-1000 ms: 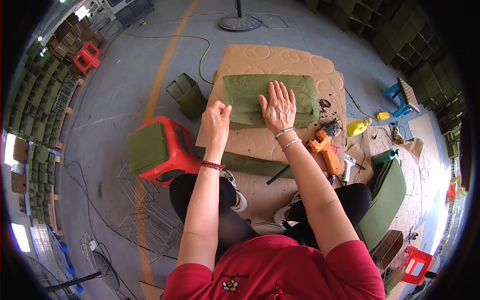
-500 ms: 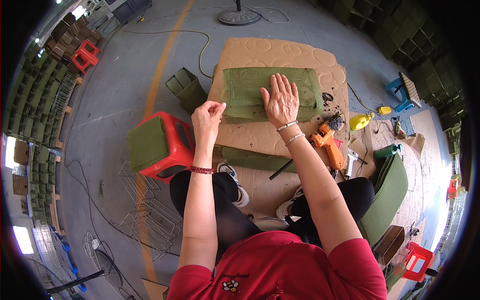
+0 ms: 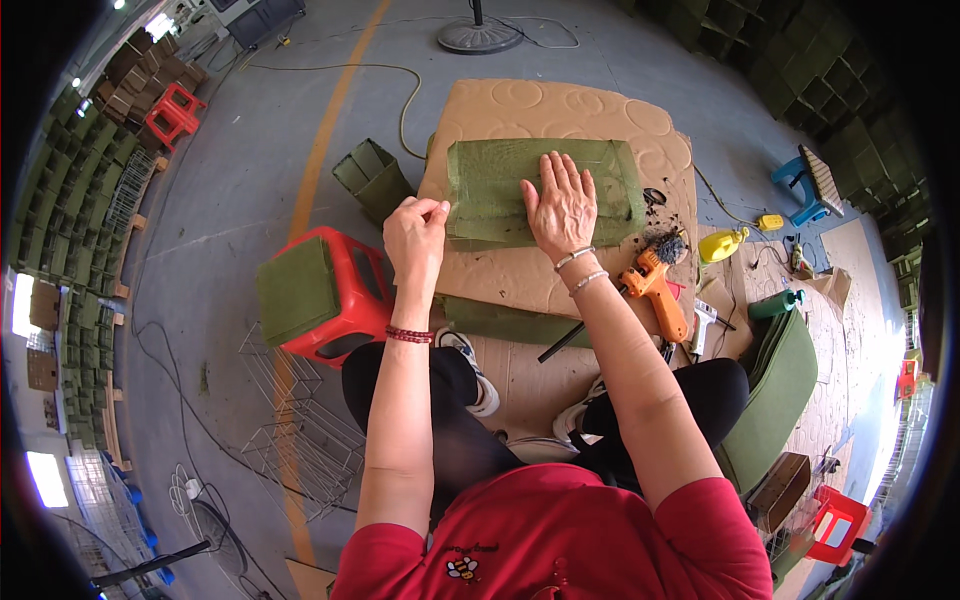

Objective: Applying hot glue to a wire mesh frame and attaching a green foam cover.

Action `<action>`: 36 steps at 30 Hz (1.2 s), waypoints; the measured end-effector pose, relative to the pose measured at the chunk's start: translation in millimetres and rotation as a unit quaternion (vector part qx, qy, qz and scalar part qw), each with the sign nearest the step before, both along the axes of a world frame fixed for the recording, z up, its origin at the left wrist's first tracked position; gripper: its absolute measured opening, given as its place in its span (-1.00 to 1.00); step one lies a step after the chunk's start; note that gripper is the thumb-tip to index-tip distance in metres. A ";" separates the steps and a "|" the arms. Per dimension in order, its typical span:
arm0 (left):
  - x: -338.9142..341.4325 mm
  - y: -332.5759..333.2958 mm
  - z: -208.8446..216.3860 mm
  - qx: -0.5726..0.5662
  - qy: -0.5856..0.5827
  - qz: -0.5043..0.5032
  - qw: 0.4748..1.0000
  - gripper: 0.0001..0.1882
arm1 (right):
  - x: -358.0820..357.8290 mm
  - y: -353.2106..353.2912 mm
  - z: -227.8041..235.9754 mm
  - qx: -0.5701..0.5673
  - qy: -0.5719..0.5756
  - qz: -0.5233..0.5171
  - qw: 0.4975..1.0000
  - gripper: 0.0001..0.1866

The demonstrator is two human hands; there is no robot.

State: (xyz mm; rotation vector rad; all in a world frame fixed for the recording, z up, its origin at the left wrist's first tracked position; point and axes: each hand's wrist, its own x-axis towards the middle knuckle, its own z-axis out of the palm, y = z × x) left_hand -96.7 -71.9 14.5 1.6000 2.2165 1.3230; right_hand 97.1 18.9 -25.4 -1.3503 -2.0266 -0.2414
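A green mesh-like fabric piece [image 3: 490, 180], roughly rectangular, lies flat on a cardboard-topped work surface [image 3: 480, 280]. My right hand [image 3: 563, 208] rests palm down on it, right of its middle, fingers stretched out and the thumb apart. At the piece's left edge, my left hand [image 3: 415, 240] is closed, thumb and forefinger pinched at the fabric. Whether a thread or anything else is also in that pinch is too small to tell. Close to my right wrist lies an orange glue gun [image 3: 660, 300], beside dark scraps [image 3: 668, 245] on the cardboard.
A red stool [image 3: 372, 290] bearing a green panel [image 3: 300, 290] stands at left, near an open green box [image 3: 370, 175] and wire frames [image 3: 305, 440]. To the right are a white glue gun [image 3: 702, 325], a yellow bottle [image 3: 720, 243], a green bottle [image 3: 772, 304] and stacked green sheets [image 3: 785, 400].
My left hand has turned slightly at the wrist, its pinch still at the fabric's left edge. The right hand stays flat in the same place.
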 end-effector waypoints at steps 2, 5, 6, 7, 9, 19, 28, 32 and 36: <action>8.2 -4.0 7.5 -0.027 0.022 0.010 0.999 -0.76 | 0.2 -0.4 0.0 0.000 0.001 0.001 1.000 -0.41; 14.4 -4.2 18.7 0.000 0.143 0.042 0.989 -0.73 | -0.1 0.1 0.2 0.003 0.004 -0.001 1.000 -0.41; 14.9 -2.4 21.2 0.000 0.141 0.040 0.989 -0.73 | -0.2 -0.2 0.0 -0.001 0.004 -0.001 1.000 -0.42; 15.0 -0.3 22.6 0.013 0.160 0.028 0.987 -0.72 | -0.1 -0.5 -0.2 0.000 0.004 0.001 1.000 -0.42; 15.0 1.7 20.9 0.026 0.181 0.016 0.983 -0.71 | -0.6 0.1 0.0 0.002 0.009 0.002 1.000 -0.43; 10.2 -4.8 -17.3 -0.048 -0.417 -0.066 0.905 -0.71 | 1.0 -0.8 -0.7 0.002 0.007 0.004 1.000 -0.43; 11.5 -8.7 -22.1 -0.105 -0.246 -0.047 0.962 -0.62 | -0.1 -0.2 -0.7 0.004 0.007 0.002 1.000 -0.43; 2.6 -15.6 -15.8 -0.103 -0.061 -0.042 0.992 -0.54 | 0.0 0.2 -1.3 0.006 0.007 0.002 1.000 -0.43; -18.0 -1.0 -7.1 -0.058 -0.193 -0.001 0.979 -0.57 | 0.2 0.3 -1.1 0.003 0.007 0.002 1.000 -0.43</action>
